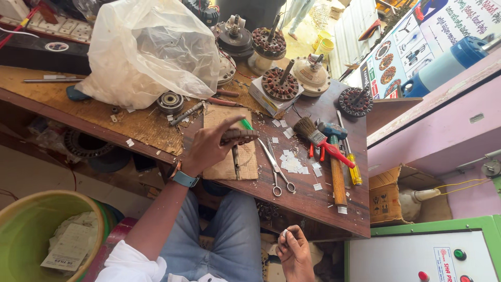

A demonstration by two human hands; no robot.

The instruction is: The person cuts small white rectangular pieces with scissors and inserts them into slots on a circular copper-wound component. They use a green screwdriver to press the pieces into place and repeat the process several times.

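My left hand, with a blue watch on its wrist, grips a brown round motor core standing on edge on a piece of cardboard on the wooden bench. A metal shaft runs down from the core. Just behind the core lies a green-handled tool. My right hand is low, below the bench's front edge over my lap, and pinches a small white slip between its fingertips.
Scissors, cut white slips, a brush, a hammer and a yellow-handled screwdriver lie right of the cardboard. Several wound motor cores and a plastic bag fill the back. A green tub stands lower left.
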